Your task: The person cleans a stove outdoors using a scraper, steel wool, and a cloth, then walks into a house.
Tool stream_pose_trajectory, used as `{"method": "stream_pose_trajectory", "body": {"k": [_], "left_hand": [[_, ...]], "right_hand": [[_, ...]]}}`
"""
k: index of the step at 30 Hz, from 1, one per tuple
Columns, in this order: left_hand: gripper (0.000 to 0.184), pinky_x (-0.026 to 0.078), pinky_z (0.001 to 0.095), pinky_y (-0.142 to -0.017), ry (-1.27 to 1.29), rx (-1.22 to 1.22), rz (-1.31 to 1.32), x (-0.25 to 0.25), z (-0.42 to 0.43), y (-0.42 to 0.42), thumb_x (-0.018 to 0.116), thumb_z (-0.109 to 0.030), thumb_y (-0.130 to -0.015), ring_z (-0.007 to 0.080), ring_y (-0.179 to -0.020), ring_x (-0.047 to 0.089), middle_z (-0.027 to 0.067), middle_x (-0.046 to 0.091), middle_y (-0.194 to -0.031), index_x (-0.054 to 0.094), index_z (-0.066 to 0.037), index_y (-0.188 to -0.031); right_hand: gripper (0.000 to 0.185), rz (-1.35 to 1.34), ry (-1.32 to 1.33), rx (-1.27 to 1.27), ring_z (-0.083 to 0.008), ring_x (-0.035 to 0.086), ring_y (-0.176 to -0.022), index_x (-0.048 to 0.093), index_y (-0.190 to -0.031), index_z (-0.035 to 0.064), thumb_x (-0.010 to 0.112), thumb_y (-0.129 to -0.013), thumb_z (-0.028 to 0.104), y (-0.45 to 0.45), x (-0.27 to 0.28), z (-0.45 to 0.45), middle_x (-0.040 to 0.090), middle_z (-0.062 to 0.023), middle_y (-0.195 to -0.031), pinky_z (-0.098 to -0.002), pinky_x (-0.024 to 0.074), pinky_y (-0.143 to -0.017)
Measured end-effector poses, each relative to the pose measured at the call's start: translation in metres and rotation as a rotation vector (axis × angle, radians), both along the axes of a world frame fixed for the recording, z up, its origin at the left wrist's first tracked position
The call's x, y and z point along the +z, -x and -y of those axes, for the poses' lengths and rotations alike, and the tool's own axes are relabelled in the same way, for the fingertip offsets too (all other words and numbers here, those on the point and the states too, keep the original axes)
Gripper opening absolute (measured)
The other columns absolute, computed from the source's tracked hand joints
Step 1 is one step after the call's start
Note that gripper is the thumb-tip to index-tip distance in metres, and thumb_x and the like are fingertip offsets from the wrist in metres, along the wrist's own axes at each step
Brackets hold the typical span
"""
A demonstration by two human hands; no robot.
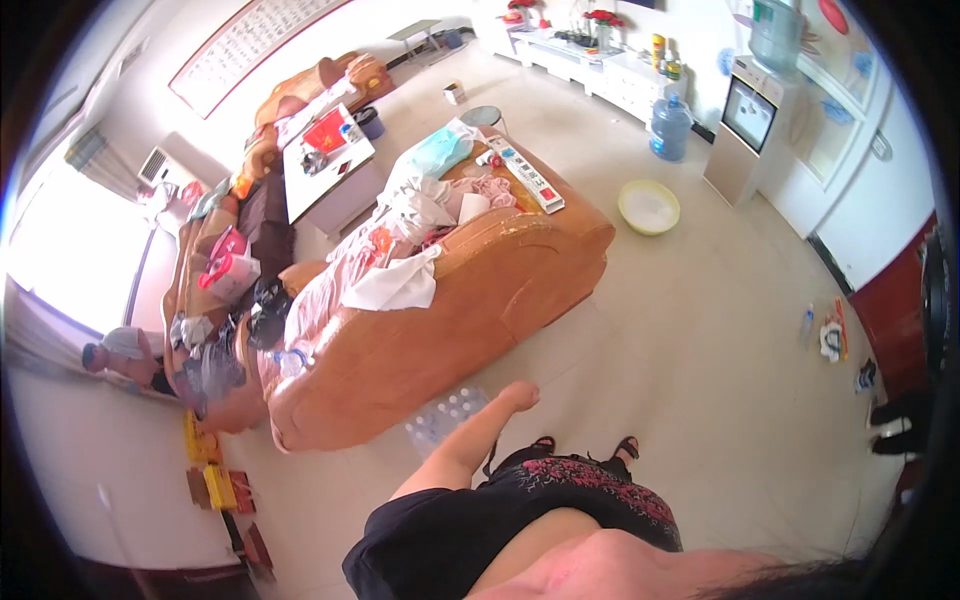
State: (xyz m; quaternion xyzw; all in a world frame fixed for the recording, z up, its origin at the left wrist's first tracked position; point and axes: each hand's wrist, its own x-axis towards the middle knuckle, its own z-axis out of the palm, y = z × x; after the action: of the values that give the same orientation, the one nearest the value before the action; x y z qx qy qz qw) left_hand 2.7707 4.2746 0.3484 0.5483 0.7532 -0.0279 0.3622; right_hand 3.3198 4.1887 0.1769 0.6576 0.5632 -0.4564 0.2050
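Note:
My left hand [520, 396] is held out in front of my body above the floor, its fingers curled closed. Whatever it may hold is too small or hidden to make out. Just beyond and to the left stands the back of an orange-brown sofa [440, 340], apart from the hand. A plastic-wrapped pack of bottles [440, 420] lies on the floor, partly behind my forearm. My right hand is outside the picture.
Clothes [410, 205] and a long box [525, 175] lie on the sofa. Beyond are a table [335, 205], a yellow basin [649, 208], a water jug [671, 130] and a dispenser [735, 165]. A person [122, 343] is at the far left, by the window.

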Motion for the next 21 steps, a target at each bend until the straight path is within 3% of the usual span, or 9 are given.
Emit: {"method": "stream_pose_trajectory", "body": {"k": [3, 7, 8, 10, 11, 12, 13, 17, 21], "left_hand": [[0.024, 0.044, 0.0390, -0.072, -0.210, 0.259, 0.150, 0.000, -0.028, -0.046, 0.046, -0.025, -0.073, 0.0315, -0.085, 0.055, 0.0143, 0.059, -0.089, 0.060, -0.008, -0.084], [0.022, 0.044, 0.0389, -0.071, -0.290, 0.370, 0.169, -0.029, -0.016, -0.084, 0.046, -0.025, -0.074, 0.0306, -0.083, 0.055, 0.0136, 0.059, -0.086, 0.059, -0.008, -0.080], [0.021, 0.044, 0.0390, -0.071, -0.283, 0.392, 0.155, -0.037, -0.004, -0.093, 0.046, -0.024, -0.074, 0.0302, -0.083, 0.055, 0.0136, 0.059, -0.086, 0.059, -0.008, -0.079], [0.023, 0.044, 0.0391, -0.073, -0.116, 0.279, 0.040, -0.055, 0.031, -0.100, 0.046, -0.023, -0.074, 0.0302, -0.084, 0.055, 0.0144, 0.059, -0.088, 0.060, -0.007, -0.082], [0.026, 0.044, 0.0391, -0.075, 0.011, 0.199, -0.012, -0.057, 0.051, -0.102, 0.045, -0.024, -0.074, 0.0307, -0.085, 0.055, 0.0153, 0.059, -0.090, 0.060, -0.005, -0.084], [0.029, 0.043, 0.0392, -0.077, 0.134, 0.117, -0.062, -0.064, 0.074, -0.101, 0.043, -0.024, -0.075, 0.0312, -0.087, 0.055, 0.0162, 0.058, -0.092, 0.060, -0.003, -0.085], [0.034, 0.043, 0.0393, -0.080, 0.206, 0.131, -0.133, -0.137, 0.120, -0.091, 0.040, -0.025, -0.076, 0.0323, -0.089, 0.054, 0.0176, 0.057, -0.095, 0.060, 0.001, -0.085], [0.034, 0.044, 0.0382, -0.078, 0.536, 0.435, -0.117, -0.141, 0.199, -0.097, 0.040, -0.030, -0.073, 0.0297, -0.089, 0.055, 0.0146, 0.059, -0.092, 0.063, -0.005, -0.082], [0.031, 0.044, 0.0375, -0.074, 0.463, 0.098, -0.083, -0.164, 0.199, -0.093, 0.044, -0.029, -0.071, 0.0292, -0.083, 0.057, 0.0139, 0.060, -0.085, 0.064, -0.006, -0.076]], "right_hand": [[0.021, 0.012, -0.062, 0.215, -0.0299, 0.055, -0.073, 0.058, -0.080, 0.0044, 0.046, -0.078, 0.022, -0.032, -0.013, -0.103, 0.058, -0.0144, -0.077, -0.0400, 0.0435, -0.065], [0.021, 0.189, -0.380, 0.933, -0.0315, 0.055, -0.078, 0.059, -0.083, 0.0052, 0.046, -0.078, 0.021, -0.052, -0.045, -0.294, 0.058, -0.0158, -0.082, -0.0409, 0.0439, -0.068], [0.021, 0.044, -0.452, 0.234, -0.0323, 0.055, -0.079, 0.057, -0.083, 0.0031, 0.044, -0.079, 0.019, -0.026, 0.002, -0.336, 0.057, -0.0175, -0.083, -0.0410, 0.0433, -0.069], [0.027, 0.029, -0.476, 0.197, -0.0268, 0.052, -0.091, 0.052, -0.098, 0.0000, 0.041, -0.084, 0.020, 0.027, 0.106, -0.411, 0.054, -0.0169, -0.100, -0.0376, 0.0424, -0.073], [0.022, -0.161, -0.748, 0.114, -0.0271, 0.055, -0.071, 0.054, -0.089, 0.0013, 0.043, -0.082, 0.019, 0.021, 0.077, -0.449, 0.058, -0.0148, -0.077, -0.0356, 0.0430, -0.063], [0.022, -0.349, -0.670, -0.028, -0.0216, 0.054, -0.067, 0.054, -0.089, 0.0017, 0.043, -0.082, 0.019, 0.037, 0.100, -0.470, 0.058, -0.0115, -0.075, -0.0316, 0.0427, -0.060], [0.022, -0.530, -0.580, -0.173, -0.0161, 0.053, -0.063, 0.055, -0.090, 0.0020, 0.043, -0.083, 0.019, 0.054, 0.129, -0.483, 0.058, -0.0082, -0.072, -0.0277, 0.0423, -0.057], [0.027, -0.688, -0.591, -0.119, -0.0110, 0.051, -0.063, 0.054, -0.092, 0.0013, 0.044, -0.085, 0.025, 0.078, 0.153, -0.468, 0.055, -0.0022, -0.068, -0.0260, 0.0426, -0.060], [0.023, -0.355, -0.498, 0.187, -0.0153, 0.048, -0.056, 0.051, -0.070, 0.0026, 0.047, -0.081, 0.022, 0.032, 0.075, -0.390, 0.049, -0.0079, -0.058, -0.0311, 0.0404, -0.053]]}}
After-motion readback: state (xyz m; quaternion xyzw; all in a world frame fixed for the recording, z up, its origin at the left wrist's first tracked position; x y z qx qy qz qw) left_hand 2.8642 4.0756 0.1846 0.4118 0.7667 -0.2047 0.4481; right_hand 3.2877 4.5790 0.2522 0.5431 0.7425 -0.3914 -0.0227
